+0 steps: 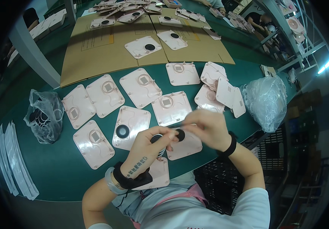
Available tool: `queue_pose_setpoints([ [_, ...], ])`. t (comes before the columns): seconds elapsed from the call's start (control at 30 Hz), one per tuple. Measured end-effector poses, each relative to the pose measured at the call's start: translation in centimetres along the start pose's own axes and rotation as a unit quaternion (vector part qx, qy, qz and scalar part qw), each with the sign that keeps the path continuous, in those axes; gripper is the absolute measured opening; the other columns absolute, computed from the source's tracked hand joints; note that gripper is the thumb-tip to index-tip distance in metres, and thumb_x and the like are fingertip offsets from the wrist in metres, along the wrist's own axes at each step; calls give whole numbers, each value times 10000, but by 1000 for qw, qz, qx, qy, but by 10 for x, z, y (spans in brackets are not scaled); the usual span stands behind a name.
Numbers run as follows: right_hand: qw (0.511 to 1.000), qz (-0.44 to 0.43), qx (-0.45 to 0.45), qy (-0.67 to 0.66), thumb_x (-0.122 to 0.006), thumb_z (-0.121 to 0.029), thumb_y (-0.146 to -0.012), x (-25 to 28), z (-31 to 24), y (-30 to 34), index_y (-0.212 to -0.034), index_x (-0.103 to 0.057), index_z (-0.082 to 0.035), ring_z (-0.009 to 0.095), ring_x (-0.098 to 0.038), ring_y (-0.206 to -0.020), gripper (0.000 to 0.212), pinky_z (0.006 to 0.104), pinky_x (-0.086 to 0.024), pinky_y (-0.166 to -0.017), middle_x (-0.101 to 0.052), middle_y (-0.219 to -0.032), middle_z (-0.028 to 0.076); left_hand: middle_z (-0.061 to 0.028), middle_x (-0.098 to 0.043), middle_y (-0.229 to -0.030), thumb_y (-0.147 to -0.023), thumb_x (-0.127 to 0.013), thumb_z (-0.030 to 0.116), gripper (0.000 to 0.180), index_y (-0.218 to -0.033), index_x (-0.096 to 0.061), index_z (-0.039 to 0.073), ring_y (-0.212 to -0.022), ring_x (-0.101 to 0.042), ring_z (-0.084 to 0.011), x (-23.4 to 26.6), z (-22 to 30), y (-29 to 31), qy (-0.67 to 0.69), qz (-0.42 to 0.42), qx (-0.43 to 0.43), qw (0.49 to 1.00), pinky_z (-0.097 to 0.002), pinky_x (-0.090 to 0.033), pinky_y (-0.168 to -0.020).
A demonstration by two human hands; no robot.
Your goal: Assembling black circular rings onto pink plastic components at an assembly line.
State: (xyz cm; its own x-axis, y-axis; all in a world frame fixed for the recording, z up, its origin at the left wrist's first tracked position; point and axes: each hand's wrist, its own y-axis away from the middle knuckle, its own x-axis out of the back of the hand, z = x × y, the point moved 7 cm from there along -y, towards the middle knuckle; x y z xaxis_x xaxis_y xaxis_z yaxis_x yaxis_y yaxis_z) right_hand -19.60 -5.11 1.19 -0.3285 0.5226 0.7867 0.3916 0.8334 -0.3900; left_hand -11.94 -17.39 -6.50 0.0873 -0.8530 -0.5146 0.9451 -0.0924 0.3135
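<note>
Pinching black disc [180,134], right hand [206,128], left hand [149,147] gripping black rings [157,139], bag of rings [43,115]

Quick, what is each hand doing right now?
Left hand: closed on a stack of black round discs.
Right hand: fingers pinched on one small black disc.

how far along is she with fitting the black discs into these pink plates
Done: one pink plate near the hands carries a black ring, as do several on the cardboard. In hand: the left hand and right hand pinch a black disc. Left: about six grille plates show no ring.
</note>
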Motion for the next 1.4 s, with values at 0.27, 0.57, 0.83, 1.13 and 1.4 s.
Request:
queue_pose_setpoints([
  [0.27, 868, 40, -403, -289, -704, -108, -814, -45, 120, -5, -954, -660, 24, 72, -615, -740, 197, 193, -479, -660, -681, -840, 57, -253, -504, -1302, -809, -620, 117, 568, -1315, -433, -62, -864, -659, -293, 0, -7, 4, -594, -14, -199, 780, -364, -540, -703],
  [0.57, 869, -7, -417, -267, -716, -117, -808, -67, 130, -9, -974, -658, 49, 73, -611, -715, 243, 186, -479, -659, -678, -821, 56, -241, -313, -1460, -781, -630, 103, 700, -1389, -317, -42, -805, -638, -365, 2, -25, 1, -606, -61, -111, 786, -411, -520, -739],
  [0.83, 859, -6, -436, -267, -729, -136, -805, -65, 131, -8, -988, -655, 36, 57, -602, -709, 262, 169, -470, -655, -678, -828, 47, -246, -296, -1467, -787, -637, 124, 696, -1384, -325, -48, -836, -639, -359, -1, -21, 2, -614, -71, -76, 782, -408, -523, -740],
  [1.13, 865, -12, -431, -257, -727, -132, -800, -67, 131, -7, -966, -661, 33, 58, -597, -719, 243, 171, -467, -659, -677, -831, 43, -262, -294, -1461, -777, -651, 128, 704, -1374, -331, -64, -869, -646, -341, -1, -23, 2, -623, -74, -80, 774, -392, -531, -745],
  [1.4, 969, 21, -236, 73, -670, -114, -800, -51, 92, -22, -1166, -580, 0, 196, -630, -636, 393, 288, -503, -610, -644, -715, 101, -260, -307, -1455, -767, -627, 101, 672, -1357, -353, -65, -856, -648, -346, -2, -23, 3, -623, -73, -86, 774, -396, -535, -735],
])
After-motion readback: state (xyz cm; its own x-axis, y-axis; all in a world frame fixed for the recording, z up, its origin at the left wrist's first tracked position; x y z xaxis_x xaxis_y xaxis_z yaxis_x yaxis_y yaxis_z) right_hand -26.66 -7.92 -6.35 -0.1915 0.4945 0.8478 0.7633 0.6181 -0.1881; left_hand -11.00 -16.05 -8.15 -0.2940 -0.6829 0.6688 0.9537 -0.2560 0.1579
